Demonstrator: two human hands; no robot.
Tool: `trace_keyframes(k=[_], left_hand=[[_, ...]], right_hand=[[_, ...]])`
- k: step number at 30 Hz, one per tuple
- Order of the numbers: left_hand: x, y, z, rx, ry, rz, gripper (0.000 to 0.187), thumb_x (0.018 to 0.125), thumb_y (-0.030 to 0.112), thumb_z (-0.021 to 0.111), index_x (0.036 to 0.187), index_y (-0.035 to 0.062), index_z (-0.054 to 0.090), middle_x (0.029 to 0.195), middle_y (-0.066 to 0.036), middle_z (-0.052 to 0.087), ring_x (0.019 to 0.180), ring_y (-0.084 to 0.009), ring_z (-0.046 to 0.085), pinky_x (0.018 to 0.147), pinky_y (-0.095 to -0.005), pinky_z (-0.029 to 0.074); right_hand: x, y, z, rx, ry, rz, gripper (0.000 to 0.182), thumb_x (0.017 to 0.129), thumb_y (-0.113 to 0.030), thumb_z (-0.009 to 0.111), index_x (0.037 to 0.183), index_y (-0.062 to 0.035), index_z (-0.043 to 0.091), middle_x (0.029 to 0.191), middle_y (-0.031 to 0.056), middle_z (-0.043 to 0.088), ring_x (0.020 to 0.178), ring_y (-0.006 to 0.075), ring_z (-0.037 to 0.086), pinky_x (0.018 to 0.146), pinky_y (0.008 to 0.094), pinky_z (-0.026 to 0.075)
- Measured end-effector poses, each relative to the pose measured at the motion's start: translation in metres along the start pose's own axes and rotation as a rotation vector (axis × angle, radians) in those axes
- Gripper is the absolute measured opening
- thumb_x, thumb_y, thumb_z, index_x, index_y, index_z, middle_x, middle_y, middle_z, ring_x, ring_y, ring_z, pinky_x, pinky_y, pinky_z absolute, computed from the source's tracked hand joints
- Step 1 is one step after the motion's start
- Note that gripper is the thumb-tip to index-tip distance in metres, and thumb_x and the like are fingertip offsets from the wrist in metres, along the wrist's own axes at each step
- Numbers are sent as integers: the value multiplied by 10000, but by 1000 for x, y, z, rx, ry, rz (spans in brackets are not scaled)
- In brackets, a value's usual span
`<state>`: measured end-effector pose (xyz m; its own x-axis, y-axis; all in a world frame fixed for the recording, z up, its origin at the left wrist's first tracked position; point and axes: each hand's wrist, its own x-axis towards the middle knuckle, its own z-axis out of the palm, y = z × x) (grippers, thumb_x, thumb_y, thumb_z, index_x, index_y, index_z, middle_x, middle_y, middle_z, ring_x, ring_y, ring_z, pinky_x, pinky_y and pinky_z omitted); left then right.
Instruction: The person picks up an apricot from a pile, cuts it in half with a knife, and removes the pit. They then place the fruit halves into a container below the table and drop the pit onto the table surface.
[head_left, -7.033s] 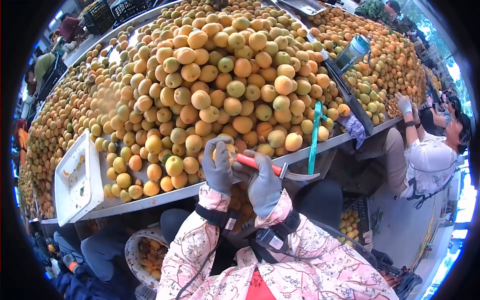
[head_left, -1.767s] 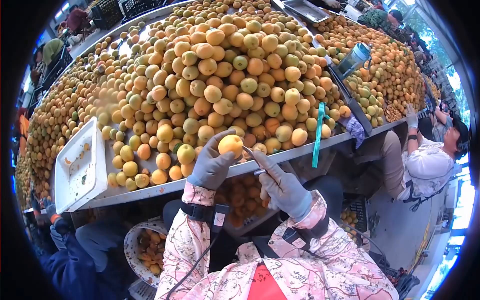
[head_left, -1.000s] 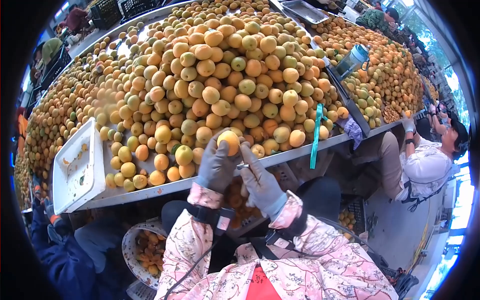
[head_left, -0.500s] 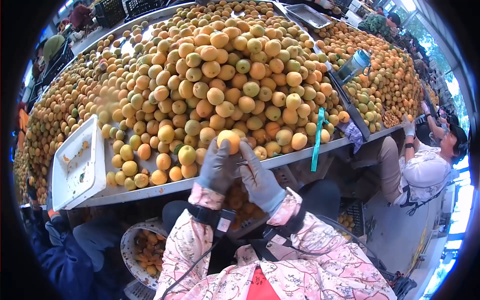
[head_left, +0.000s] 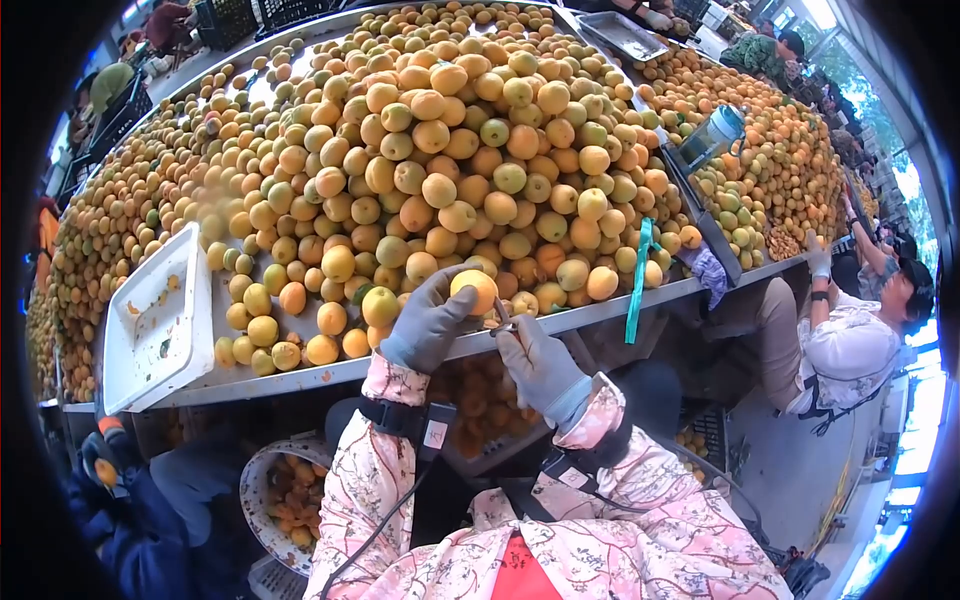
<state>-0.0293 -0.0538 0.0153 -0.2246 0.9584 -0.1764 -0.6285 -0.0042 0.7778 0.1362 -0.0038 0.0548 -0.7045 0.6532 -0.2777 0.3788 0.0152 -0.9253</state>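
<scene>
My gloved left hand (head_left: pixel 428 322) grips a yellow-orange apricot (head_left: pixel 475 292) between thumb and fingers, over the front edge of the sorting table. Just to its right, my gloved right hand (head_left: pixel 545 368) is closed around a small metal tool (head_left: pixel 503 318). The tool's thin dark end points up beside the apricot; its exact kind I cannot tell, as the fingers cover the rest. Behind both hands rises a big heap of apricots (head_left: pixel 450 150), some orange and some greenish.
A white tray (head_left: pixel 190 350) with scraps leans at the table's left. Below stands a white bucket (head_left: pixel 256 492) of apricot pieces. A green ribbon (head_left: pixel 637 285) hangs over the metal edge. A bottle (head_left: pixel 712 138) lies by the divider. Co-workers sit at right (head_left: pixel 850 345) and left (head_left: pixel 150 520).
My hands have drawn apart: the right moved right and down, the left slightly left with the apricot. The tool shows more plainly. At left, a co-worker's hand with an apricot has lowered.
</scene>
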Motion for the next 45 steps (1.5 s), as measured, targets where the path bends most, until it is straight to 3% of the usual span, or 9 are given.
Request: trace_keyframes(k=[6,8,13,15,18,19,23,32,45], left_hand=[[6,-39,29,-453,208,113,409,896,316,604,1135,0,502,964,-89,607,821,-174,595,726,-307,529],[7,-41,28,-495,237,71,393,907,326,584,1104,-1,489,918,-82,601,777,-167,584,708,-308,519],[8,-19,8,-144,80,73,458,905,370,574,1173,16,460,1007,-99,577,946,-189,571,867,-319,480],[9,-14,2,-110,-58,22,506,912,407,545,1222,20,443,1088,-123,575,1000,-213,568,898,-342,473],[6,-27,12,-337,-109,32,522,927,453,488,1209,15,450,1110,-140,580,1001,-222,572,903,-351,472],[0,-24,27,-362,-39,-17,537,944,480,429,1200,9,456,1110,-152,587,1006,-226,573,905,-346,472],[1,-30,28,-182,114,113,534,954,479,409,1197,5,455,1060,-122,608,928,-189,597,854,-314,492],[23,-35,0,218,359,93,374,862,281,666,1065,7,512,891,-25,577,755,-78,541,655,-222,462],[31,-36,10,404,636,245,327,896,335,616,824,33,514,707,4,531,599,-54,454,515,-218,391]], right_hand=[[11,21,23,66,128,53,169,969,-240,444,992,-73,441,573,34,508,356,116,453,342,274,372],[24,45,30,-109,250,-240,212,961,-265,468,967,-63,403,575,57,521,405,142,506,366,289,378],[18,-6,10,88,6,120,184,953,-231,470,990,-66,399,568,105,530,400,230,531,371,351,392],[15,-21,4,154,-65,207,161,962,-228,457,971,-71,425,590,33,509,411,107,482,338,276,344],[23,12,22,-97,133,-85,159,955,-215,470,979,-67,416,586,61,523,421,165,517,358,314,370],[32,39,30,-370,318,-336,164,944,-200,492,980,-58,417,621,118,550,491,278,566,426,374,412],[38,32,30,-242,228,-236,181,934,-190,506,973,-35,420,739,211,585,716,427,592,555,437,444],[45,31,27,-346,212,-238,196,930,-208,504,953,-28,429,768,250,581,762,462,567,578,476,434],[54,36,35,-469,175,-128,193,928,-235,468,991,-76,378,748,281,586,720,475,566,580,550,423]])
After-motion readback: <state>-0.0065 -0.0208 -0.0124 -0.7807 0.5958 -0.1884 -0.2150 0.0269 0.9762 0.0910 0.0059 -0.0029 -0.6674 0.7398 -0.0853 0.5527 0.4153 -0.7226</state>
